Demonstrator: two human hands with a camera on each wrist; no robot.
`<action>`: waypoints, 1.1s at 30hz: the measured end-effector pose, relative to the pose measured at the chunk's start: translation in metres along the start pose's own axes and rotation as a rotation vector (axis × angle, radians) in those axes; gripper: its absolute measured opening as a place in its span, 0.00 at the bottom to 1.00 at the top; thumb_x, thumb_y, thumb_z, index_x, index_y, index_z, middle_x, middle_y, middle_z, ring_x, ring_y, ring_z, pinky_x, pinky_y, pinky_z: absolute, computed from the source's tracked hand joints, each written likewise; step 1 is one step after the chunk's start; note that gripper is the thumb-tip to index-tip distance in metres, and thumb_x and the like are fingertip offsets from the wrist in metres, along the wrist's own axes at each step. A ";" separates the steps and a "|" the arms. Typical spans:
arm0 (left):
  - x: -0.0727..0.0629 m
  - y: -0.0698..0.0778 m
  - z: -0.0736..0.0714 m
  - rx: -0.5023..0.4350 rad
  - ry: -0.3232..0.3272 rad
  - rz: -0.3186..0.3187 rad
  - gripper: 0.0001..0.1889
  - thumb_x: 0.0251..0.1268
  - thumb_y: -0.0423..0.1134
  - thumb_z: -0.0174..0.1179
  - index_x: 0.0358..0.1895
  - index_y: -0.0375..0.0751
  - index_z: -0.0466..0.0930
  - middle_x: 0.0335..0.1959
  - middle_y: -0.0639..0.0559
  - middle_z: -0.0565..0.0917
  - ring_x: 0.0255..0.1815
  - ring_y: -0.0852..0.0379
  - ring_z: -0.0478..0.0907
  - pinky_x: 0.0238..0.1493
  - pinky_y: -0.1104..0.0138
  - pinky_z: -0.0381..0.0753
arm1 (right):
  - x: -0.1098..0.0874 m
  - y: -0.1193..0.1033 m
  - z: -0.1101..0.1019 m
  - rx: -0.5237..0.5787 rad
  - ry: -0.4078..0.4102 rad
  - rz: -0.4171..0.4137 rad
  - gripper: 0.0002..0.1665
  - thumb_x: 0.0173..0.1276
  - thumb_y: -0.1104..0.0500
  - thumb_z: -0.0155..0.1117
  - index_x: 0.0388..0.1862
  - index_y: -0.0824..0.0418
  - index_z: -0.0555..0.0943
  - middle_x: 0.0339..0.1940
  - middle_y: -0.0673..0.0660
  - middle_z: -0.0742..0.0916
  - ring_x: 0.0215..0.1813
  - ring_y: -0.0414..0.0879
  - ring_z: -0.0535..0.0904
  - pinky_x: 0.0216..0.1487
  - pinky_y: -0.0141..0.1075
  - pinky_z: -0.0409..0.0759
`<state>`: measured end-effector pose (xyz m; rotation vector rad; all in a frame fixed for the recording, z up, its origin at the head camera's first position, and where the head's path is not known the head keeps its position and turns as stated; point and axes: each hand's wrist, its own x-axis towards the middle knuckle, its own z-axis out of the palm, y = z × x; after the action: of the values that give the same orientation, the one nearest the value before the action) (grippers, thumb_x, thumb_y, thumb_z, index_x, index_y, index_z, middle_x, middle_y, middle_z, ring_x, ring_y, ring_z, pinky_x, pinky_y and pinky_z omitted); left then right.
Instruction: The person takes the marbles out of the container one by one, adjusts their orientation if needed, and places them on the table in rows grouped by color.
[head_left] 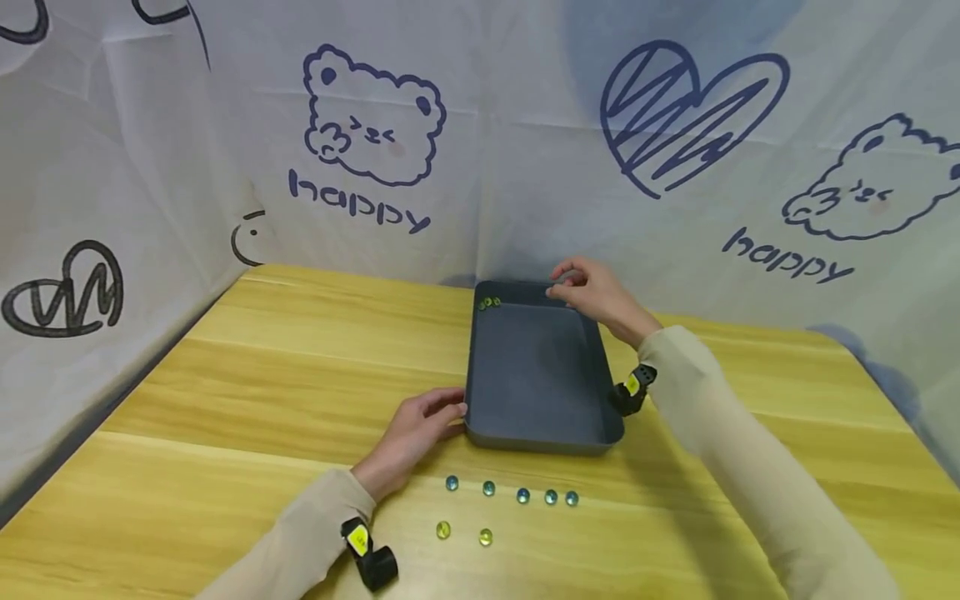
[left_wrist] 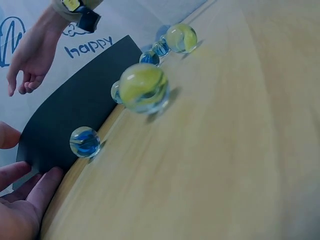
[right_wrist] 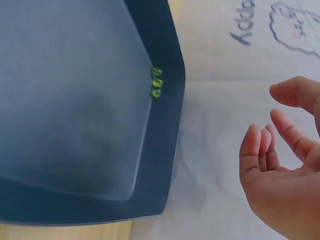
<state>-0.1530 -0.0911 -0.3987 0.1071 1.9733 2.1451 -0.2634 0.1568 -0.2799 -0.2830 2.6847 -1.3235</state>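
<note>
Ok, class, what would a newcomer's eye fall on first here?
Probably the dark tray on the wooden table, with three yellow-green marbles inside, near its far left corner. In front of it lie five blue marbles in a row and, nearer the camera, two yellow marbles. The left hand touches the tray's near left side; the right hand is raised by its far right corner.

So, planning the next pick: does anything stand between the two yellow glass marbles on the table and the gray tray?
Yes: five bluish glass marbles in a row lie between those yellow marbles and the gray tray, whose near wall also intervenes.
</note>
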 end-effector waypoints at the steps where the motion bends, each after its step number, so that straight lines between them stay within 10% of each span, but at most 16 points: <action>1: 0.000 0.000 0.001 -0.002 -0.001 0.006 0.20 0.69 0.30 0.54 0.62 0.24 0.71 0.59 0.33 0.75 0.57 0.43 0.76 0.55 0.60 0.81 | 0.002 0.000 -0.001 0.009 0.007 0.003 0.17 0.71 0.59 0.58 0.55 0.65 0.72 0.37 0.59 0.77 0.40 0.52 0.74 0.47 0.42 0.78; 19: -0.004 0.002 0.003 0.125 0.058 0.029 0.21 0.71 0.34 0.53 0.65 0.34 0.72 0.63 0.40 0.74 0.63 0.47 0.72 0.61 0.59 0.76 | 0.043 0.031 0.044 0.236 0.117 -0.013 0.05 0.67 0.66 0.59 0.37 0.64 0.72 0.36 0.59 0.79 0.47 0.65 0.75 0.53 0.55 0.77; 33: -0.007 0.003 -0.001 0.183 0.057 0.038 0.22 0.71 0.38 0.54 0.65 0.37 0.72 0.64 0.44 0.74 0.66 0.48 0.68 0.67 0.55 0.68 | 0.063 0.034 0.079 0.193 0.107 0.069 0.06 0.69 0.63 0.58 0.36 0.60 0.69 0.36 0.56 0.75 0.38 0.51 0.72 0.39 0.40 0.74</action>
<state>-0.1470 -0.0935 -0.3948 0.1163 2.2144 2.0067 -0.3120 0.1015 -0.3571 -0.1002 2.5972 -1.6043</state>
